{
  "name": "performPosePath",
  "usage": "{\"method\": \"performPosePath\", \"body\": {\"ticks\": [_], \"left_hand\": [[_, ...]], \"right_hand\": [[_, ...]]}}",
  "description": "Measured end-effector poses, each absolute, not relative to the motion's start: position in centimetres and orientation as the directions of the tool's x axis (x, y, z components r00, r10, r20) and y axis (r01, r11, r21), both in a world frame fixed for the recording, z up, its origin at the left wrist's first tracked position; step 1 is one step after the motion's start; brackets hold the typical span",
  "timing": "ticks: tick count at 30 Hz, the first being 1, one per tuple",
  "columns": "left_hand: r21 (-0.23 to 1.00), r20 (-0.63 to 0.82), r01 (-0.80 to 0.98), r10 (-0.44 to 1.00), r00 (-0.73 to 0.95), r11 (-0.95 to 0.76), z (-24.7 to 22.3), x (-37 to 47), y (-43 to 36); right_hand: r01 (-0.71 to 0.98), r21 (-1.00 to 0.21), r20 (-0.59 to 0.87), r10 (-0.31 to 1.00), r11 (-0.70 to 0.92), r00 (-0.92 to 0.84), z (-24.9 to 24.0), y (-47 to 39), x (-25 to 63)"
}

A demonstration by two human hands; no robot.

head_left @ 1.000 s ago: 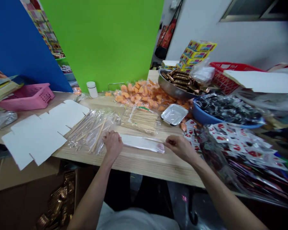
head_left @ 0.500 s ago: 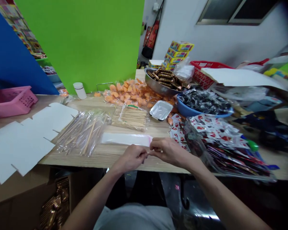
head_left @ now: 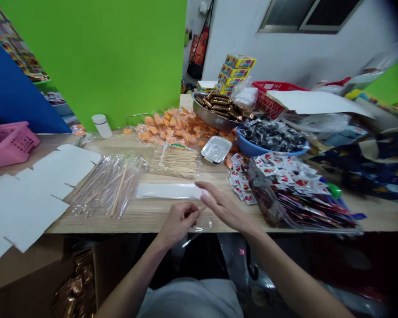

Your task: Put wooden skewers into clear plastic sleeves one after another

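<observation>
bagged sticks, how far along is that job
Looks done: the pile of bagged sticks on the table's left side. In hand: what seems to be a clear bag, pinched by the left hand; the right hand is open by the end of the flat bags. Left: those flat bags and the stick bundle. How many are needed, I can't tell.
</observation>
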State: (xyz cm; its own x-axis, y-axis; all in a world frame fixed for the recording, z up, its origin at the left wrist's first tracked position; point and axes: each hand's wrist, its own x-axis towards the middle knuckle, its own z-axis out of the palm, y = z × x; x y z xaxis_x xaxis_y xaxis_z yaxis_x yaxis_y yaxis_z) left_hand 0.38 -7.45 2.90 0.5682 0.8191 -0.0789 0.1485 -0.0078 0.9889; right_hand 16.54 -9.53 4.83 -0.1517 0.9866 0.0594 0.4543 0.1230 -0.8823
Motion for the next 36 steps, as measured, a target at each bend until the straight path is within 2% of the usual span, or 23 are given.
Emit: {"method": "performPosePath", "body": {"ticks": [2, 5, 9, 12, 17, 21, 26, 29, 32, 36], "left_hand": [[0.992, -0.079, 0.126, 0.843, 0.533, 0.013, 2.8, 0.0, -7.5], [0.995, -0.07, 0.097, 0.86, 0.505, 0.024, 2.4, -0.4, -7.6], [0.994, -0.097, 0.008, 0.841, 0.533, 0.11, 2.0, -0.4, -7.9], [0.981, -0.128, -0.043, 0.806, 0.578, 0.187, 2.0, -0.4, -8.0], [0.982, -0.151, 0.0, 0.776, 0.612, 0.191, 1.6, -0.4, -7.9], [0.982, -0.173, 0.04, 0.785, 0.595, 0.187, 1.3, -0.4, -8.2], [0.992, -0.094, 0.129, 0.761, 0.642, 0.013, 1.7, -0.3, -8.9], [0.978, -0.053, 0.185, 0.74, 0.67, -0.098, 1.9, -0.3, -9.5], [0.959, -0.048, 0.234, 0.726, 0.686, -0.157, 1.9, -0.1, -10.2], [0.928, -0.069, 0.307, 0.712, 0.699, -0.211, 1.5, 0.4, -11.3]], "right_hand": [[0.348, -0.937, 0.028, 0.999, 0.038, -0.032, 4.2, -9.5, 17.4], [0.199, -0.98, -0.039, 0.998, -0.029, -0.047, 3.5, -9.6, 18.1], [0.178, -0.984, 0.026, 0.999, 0.029, -0.019, 3.7, -10.1, 17.3], [0.282, -0.956, 0.069, 0.996, 0.083, -0.057, 4.4, -10.4, 16.6], [0.469, -0.865, 0.137, 0.983, 0.18, -0.125, 4.8, -11.0, 16.2], [0.608, -0.738, 0.248, 0.956, 0.293, -0.158, 4.3, -11.6, 16.0], [0.759, -0.522, 0.394, 0.899, 0.389, -0.19, 2.9, -12.5, 15.6], [0.829, -0.404, 0.443, 0.875, 0.387, -0.193, 2.0, -13.3, 15.2], [0.863, -0.365, 0.446, 0.879, 0.349, -0.168, 1.2, -14.6, 14.7], [0.875, -0.391, 0.469, 0.88, 0.285, -0.077, 0.2, -16.5, 14.3]]}}
